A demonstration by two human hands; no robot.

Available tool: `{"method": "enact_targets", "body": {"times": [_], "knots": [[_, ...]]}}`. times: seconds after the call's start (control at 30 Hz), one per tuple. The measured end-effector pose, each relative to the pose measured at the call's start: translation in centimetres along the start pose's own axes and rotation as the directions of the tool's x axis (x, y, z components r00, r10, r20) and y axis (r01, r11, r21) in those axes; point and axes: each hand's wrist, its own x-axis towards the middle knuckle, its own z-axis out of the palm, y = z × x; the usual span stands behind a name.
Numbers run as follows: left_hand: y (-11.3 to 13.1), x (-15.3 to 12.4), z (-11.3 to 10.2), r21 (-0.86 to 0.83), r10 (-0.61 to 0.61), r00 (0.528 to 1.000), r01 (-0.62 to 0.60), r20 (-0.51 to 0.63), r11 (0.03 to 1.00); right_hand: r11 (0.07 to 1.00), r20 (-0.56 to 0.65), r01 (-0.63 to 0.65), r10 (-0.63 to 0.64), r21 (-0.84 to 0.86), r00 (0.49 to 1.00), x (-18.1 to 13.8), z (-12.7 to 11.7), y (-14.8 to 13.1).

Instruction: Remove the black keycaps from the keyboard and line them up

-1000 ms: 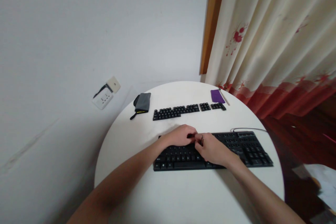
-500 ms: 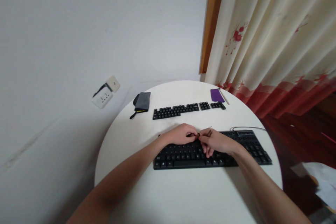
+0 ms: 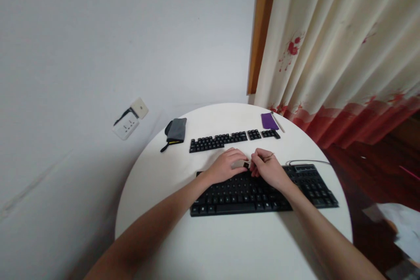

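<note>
A black keyboard [image 3: 226, 207] lies in front of me, several of its upper rows bare of keycaps. Above its back edge, my left hand [image 3: 226, 166] pinches a small black keycap [image 3: 246, 165] between thumb and fingers. My right hand [image 3: 267, 169] is right beside it, fingertips close to the keycap; whether they touch it I cannot tell. A thin brownish stick-like tool [image 3: 269, 156] pokes out of the right hand's grip, its tip hidden by the fingers. Behind the hands, loose black keycaps [image 3: 206, 144] stand in grouped rows.
All of this rests on a round white table [image 3: 210, 240]. At its back left is a grey pouch [image 3: 177, 130]; a purple cloth [image 3: 269, 121] and a pale stick [image 3: 278, 122] lie back right. The keyboard's cable [image 3: 308, 160] curves right. Wall and curtain [image 3: 315, 52] border the table.
Both hands have risen slightly toward the keyboard's back edge. A keycap now shows in the left fingers, and the right hand has turned, its tool tilting flatter. The view shifted a little.
</note>
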Motion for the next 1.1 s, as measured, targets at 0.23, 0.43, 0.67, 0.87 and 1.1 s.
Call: {"method": "enact_targets", "body": {"times": [0.23,0.43,0.67,0.87,1.1], "knots": [[-0.4,-0.1,0.3,0.062,0.051,0.998,-0.050,-0.021,0.997,0.999,-0.018,0.023,-0.023,-0.037,1.000,-0.1,0.2,0.0],[-0.1,0.0,0.1,-0.058,0.010,0.998,-0.013,-0.065,0.998,1.000,-0.048,-0.004,0.004,-0.002,0.999,-0.1,0.3,-0.2],[0.2,0.2,-0.4,-0.195,-0.160,0.974,0.127,-0.160,0.972,0.998,-0.125,-0.008,0.001,-0.054,0.992,0.4,0.1,0.1],[0.3,0.3,-0.4,-0.152,-0.068,0.971,0.033,-0.231,0.988,0.986,-0.027,0.094,-0.099,-0.138,0.995,0.2,0.5,0.3],[0.3,0.6,-0.7,-0.005,0.076,0.967,-0.079,-0.243,0.997,0.969,0.115,0.168,-0.148,-0.179,0.982,-0.2,1.0,0.0]]}}
